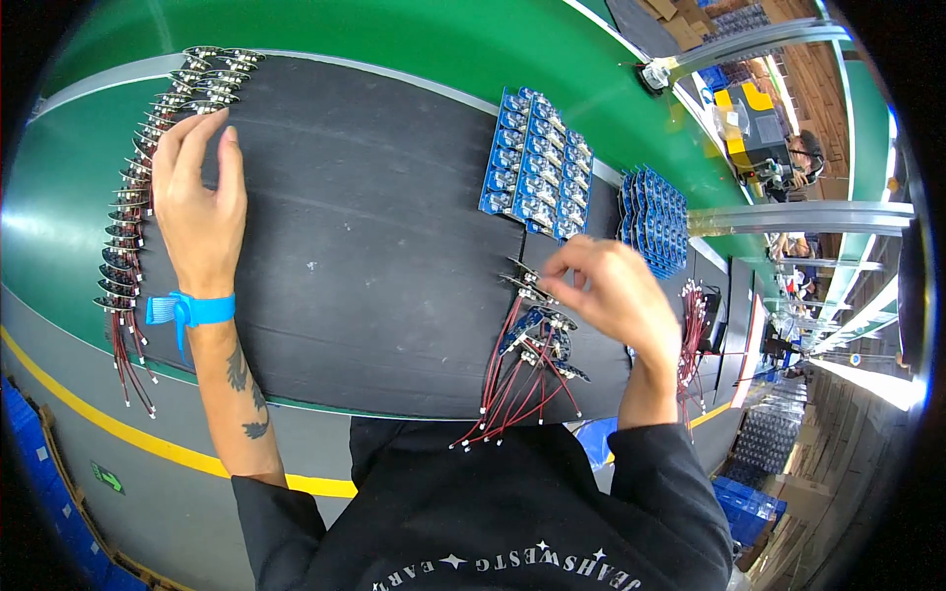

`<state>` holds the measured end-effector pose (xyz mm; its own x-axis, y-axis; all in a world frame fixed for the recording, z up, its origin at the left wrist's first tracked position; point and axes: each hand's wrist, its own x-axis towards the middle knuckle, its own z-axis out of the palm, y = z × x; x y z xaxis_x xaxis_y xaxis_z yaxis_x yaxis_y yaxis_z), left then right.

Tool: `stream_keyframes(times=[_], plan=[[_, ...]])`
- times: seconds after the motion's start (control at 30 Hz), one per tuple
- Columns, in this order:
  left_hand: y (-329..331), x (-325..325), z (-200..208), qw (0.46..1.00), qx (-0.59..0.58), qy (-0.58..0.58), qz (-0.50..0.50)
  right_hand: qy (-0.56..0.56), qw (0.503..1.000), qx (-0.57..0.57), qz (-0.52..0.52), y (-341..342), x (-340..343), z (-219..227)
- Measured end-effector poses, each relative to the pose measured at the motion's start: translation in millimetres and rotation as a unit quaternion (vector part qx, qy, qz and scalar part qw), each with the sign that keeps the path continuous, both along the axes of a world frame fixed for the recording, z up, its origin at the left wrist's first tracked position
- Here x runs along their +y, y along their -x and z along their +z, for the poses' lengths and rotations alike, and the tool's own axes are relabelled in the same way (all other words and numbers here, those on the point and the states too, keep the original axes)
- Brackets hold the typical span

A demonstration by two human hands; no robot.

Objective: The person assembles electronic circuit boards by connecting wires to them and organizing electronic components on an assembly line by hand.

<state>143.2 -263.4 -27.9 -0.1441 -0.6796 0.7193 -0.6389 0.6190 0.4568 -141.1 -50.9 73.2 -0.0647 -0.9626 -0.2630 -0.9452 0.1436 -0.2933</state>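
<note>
Fingers of the left hand (202,222) parted from its thumb at a long row of boards; right hand (616,295) curled over a loose cluster

Head view: The left hand reaches the upper part of a curved row of small, rounded, overlapping circuit boards (123,241). Its fingers are extended close together, with a visible gap to the thumb; whether their tips touch a board is hard to say. Red and dark wires with white connectors (133,369) trail from the row's near end. A bright blue plastic wrist strap (209,310) circles the left wrist.

The right hand is bent, thumb and index finger drawn toward each other just beside a loose cluster of small dark-and-white circuit boards (537,340). I cannot tell whether they pinch one, as the tips are too small and blurred. That cluster lies on a black rubbery mat (365,227), its thin red wires (512,399) fanning toward the person's black sweatshirt (473,502).

Beyond the right hand lie flat blue panels of joined circuit boards (537,163), and to their right stands a stack of wavy-edged blue boards (652,222). Farther right is another bundle of red wires (694,330). Green bench surface (394,28) borders the mat's far side.
</note>
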Motion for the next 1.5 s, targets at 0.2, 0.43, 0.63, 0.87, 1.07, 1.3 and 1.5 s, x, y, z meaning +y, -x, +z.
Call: stream_keyframes(times=[0.2, 0.43, 0.63, 0.87, 1.07, 1.3, 1.5], plan=[[7.8, 11.3, 1.4, 0.999, 0.022, 0.01, -0.036, 0.066, 0.997, 0.023, 0.015, 0.7, 25.3, -42.8], [7.0, 9.2, -4.7, 0.998, 0.042, -0.011, -0.052, 0.105, 0.971, -0.191, -0.1, -0.2, 13.3, -35.7], [2.2, 8.2, -0.7, 0.997, 0.039, -0.036, -0.052, 0.072, 0.99, -0.034, -0.115, -9.7, 9.8, -41.6], [-0.2, 1.2, -6.0, 0.997, 0.059, -0.024, -0.053, 0.144, 0.976, -0.143, -0.077, -23.5, -22.9, -47.1], [-12.7, -4.5, -11.4, 0.995, 0.021, -0.045, 0.088, 0.167, 0.96, -0.223, -0.004, -61.6, -95.4, -63.2], [-34.1, -10.0, -25.3, 0.979, 0.016, -0.142, 0.146, 0.197, 0.959, -0.176, 0.098, -91.0, -136.2, -64.5], [-50.0, -19.1, -13.4, 0.969, 0.087, -0.155, 0.173, 0.28, 0.902, -0.323, 0.067, -135.6, -206.4, -78.0]])
